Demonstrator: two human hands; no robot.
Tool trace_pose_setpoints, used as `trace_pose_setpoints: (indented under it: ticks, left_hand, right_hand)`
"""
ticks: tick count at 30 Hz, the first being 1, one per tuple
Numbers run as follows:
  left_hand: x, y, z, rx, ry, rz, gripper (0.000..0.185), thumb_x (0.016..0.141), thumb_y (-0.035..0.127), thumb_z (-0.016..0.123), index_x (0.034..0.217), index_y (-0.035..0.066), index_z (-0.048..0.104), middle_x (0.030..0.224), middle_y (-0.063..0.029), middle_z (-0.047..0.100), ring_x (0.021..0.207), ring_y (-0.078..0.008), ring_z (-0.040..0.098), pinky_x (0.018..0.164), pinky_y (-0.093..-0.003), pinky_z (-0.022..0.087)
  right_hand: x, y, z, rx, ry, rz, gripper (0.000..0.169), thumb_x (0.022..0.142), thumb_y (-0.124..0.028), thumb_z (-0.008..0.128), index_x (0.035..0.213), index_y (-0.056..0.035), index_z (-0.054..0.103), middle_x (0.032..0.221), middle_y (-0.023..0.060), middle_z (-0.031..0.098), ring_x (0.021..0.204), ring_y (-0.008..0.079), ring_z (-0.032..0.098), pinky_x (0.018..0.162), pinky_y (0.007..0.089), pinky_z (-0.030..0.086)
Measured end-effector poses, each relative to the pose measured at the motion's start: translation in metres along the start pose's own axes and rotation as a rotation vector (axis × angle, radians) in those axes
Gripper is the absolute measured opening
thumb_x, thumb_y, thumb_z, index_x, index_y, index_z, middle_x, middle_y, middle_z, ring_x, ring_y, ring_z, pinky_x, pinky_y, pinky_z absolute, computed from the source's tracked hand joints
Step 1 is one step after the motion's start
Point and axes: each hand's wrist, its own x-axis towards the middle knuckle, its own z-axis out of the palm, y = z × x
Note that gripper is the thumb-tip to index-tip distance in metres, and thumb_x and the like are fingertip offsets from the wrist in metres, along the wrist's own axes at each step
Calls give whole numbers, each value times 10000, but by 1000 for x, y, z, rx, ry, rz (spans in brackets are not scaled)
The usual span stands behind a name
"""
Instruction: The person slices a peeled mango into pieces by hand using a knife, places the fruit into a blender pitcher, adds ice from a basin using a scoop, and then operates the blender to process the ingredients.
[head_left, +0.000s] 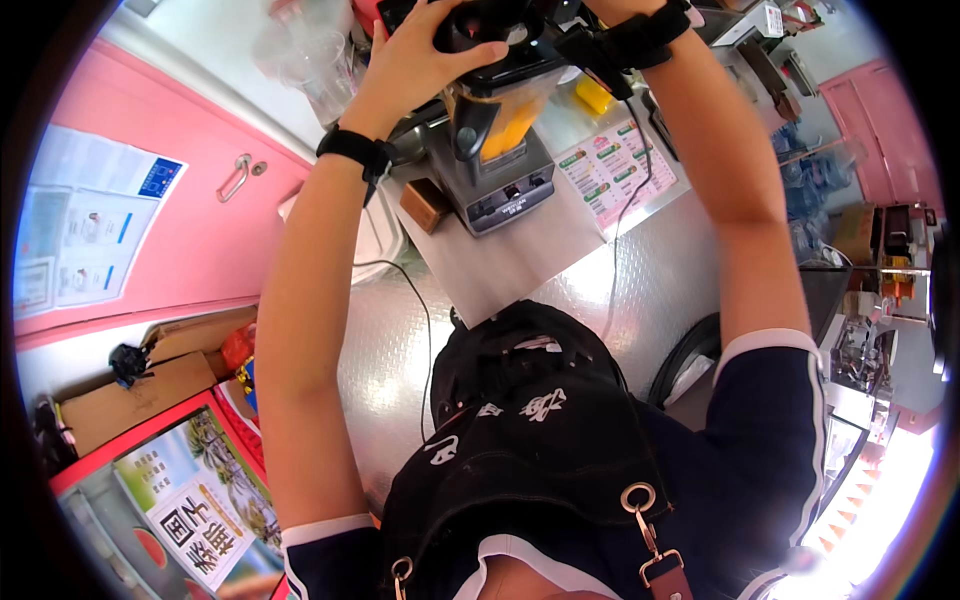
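Note:
A blender base (510, 199) stands on the counter, with a clear jug (506, 124) on it that holds orange-yellow pieces. The jug's black handle (474, 131) points toward me. My left hand (427, 56) lies spread on the jug's black lid (510, 56), thumb out along its top. My right hand (626, 6) is at the top edge of the picture, beyond the lid's right side; its fingers are cut off, so I cannot tell what it touches. A black strap is around each wrist. A small brown block (425, 205) sits left of the base.
Clear plastic cups (322, 75) stand at the upper left. A printed menu sheet (619, 172) lies right of the blender, with a yellow object (594, 94) beyond it. A dark cord (621, 225) hangs over the counter's front. A pink door (195, 180) is at the left.

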Motion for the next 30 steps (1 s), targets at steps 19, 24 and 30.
trace_pose_setpoints:
  ticks: [19,24,30]
  left_hand:
    - [2,21,-12,115,-53,-24,852,798,632,707,1443,116,495,1519,-229,429,1443,-368,361,1223,-512,81]
    - [8,6,11,125,-2,58,863,779,677,707,1457,180,510,1532,-257,413,1469,-342,347,1216,-486,105]
    - [2,-13,-2,196,15,24,873,784,697,683,1471,197,487,1542,-255,398,1485,-321,321,1219,-522,44]
  right_hand:
    - [-19,37,3,-268,67,70,459,959,-234,590,556,-34,503,465,94,477,365,209,453,393,340,361]
    - [-25,39,-9,-307,178,-14,469,965,-256,578,556,-42,494,461,77,465,363,194,448,397,328,369]
    - [-18,27,4,-162,95,-26,495,976,-257,581,538,-41,501,453,73,466,359,194,444,394,328,353]
